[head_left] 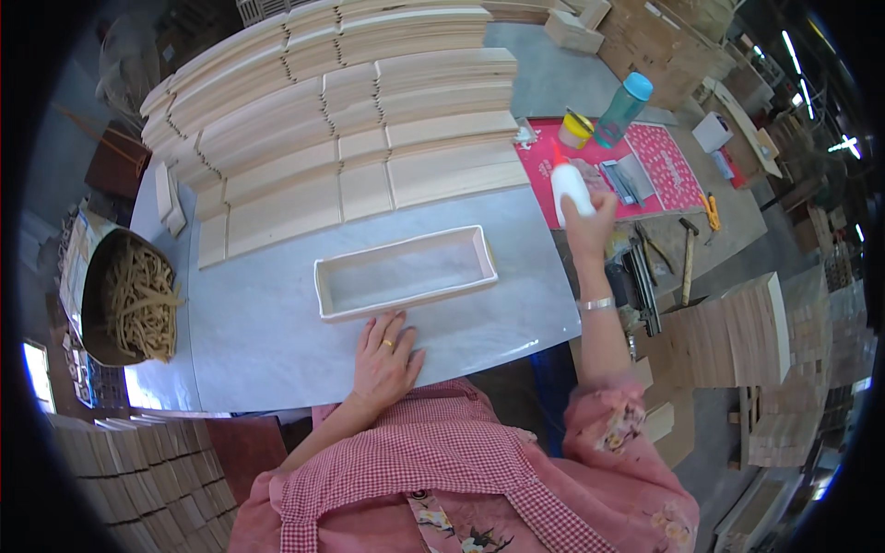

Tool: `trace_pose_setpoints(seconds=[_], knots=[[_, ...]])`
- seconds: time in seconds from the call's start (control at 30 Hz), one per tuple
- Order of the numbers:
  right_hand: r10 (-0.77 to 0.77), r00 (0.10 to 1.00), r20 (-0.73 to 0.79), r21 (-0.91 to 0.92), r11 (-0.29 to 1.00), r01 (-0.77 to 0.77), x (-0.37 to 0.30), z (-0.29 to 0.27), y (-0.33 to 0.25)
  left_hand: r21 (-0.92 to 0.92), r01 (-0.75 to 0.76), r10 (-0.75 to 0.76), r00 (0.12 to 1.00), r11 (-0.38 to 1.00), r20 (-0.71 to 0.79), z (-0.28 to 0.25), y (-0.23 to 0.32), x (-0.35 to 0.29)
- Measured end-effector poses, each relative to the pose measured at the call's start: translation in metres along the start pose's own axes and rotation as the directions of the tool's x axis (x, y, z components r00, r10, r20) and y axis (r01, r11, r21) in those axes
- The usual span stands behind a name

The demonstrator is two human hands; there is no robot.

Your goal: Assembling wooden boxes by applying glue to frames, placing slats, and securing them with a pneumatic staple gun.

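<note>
A rectangular wooden box frame (pixel 406 300) lies on the grey-blue tabletop (pixel 267 332) in front of me, and the table surface shows through its middle. My left hand (pixel 387 358) rests palm down just below the frame's near side, fingers spread and holding nothing. Out to the right, my right hand (pixel 590 226) is wrapped around a white squeeze bottle (pixel 572 187) with a red nozzle pointing up and away. The bottle is over a pink printed mat (pixel 542 161). Part of its lower end is hidden by my fingers.
Rows of stacked light wooden boards (pixel 369 120) fill the table's far side. A bin of thin tan strips (pixel 138 300) stands at left. At right are a teal drinking bottle (pixel 622 112), a yellow tub (pixel 576 131), a hammer (pixel 688 258) and a black stapler-like tool (pixel 643 281).
</note>
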State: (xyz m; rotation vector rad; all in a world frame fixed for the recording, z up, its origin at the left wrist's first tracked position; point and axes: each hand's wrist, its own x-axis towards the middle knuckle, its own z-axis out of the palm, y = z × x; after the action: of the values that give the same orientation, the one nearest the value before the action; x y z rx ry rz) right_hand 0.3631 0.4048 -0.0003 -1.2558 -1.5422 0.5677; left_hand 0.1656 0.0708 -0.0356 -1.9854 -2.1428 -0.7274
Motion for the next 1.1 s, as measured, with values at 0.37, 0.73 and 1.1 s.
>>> trace_pose_setpoints(seconds=[0.37, 0.73, 1.1], knots=[[-0.106, 0.948, 0.299, -0.349, 0.913, 0.212, 0.090, 0.077, 0.080, -0.014, 0.010, -0.009, 1.000, 1.000, 0.024, 0.002, 0.001, -0.005], [-0.147, 0.910, -0.387, -0.171, 0.982, 0.085, -0.037, -0.153, 0.049, 0.039, -0.020, 0.015, 0.994, 0.999, 0.112, 0.011, -0.003, -0.009], [0.823, 0.510, -0.250, -0.738, 0.179, -0.650, -0.266, -0.281, 0.282, 0.089, -0.035, 0.026, 0.995, 0.995, 0.093, 0.014, 0.002, -0.008]])
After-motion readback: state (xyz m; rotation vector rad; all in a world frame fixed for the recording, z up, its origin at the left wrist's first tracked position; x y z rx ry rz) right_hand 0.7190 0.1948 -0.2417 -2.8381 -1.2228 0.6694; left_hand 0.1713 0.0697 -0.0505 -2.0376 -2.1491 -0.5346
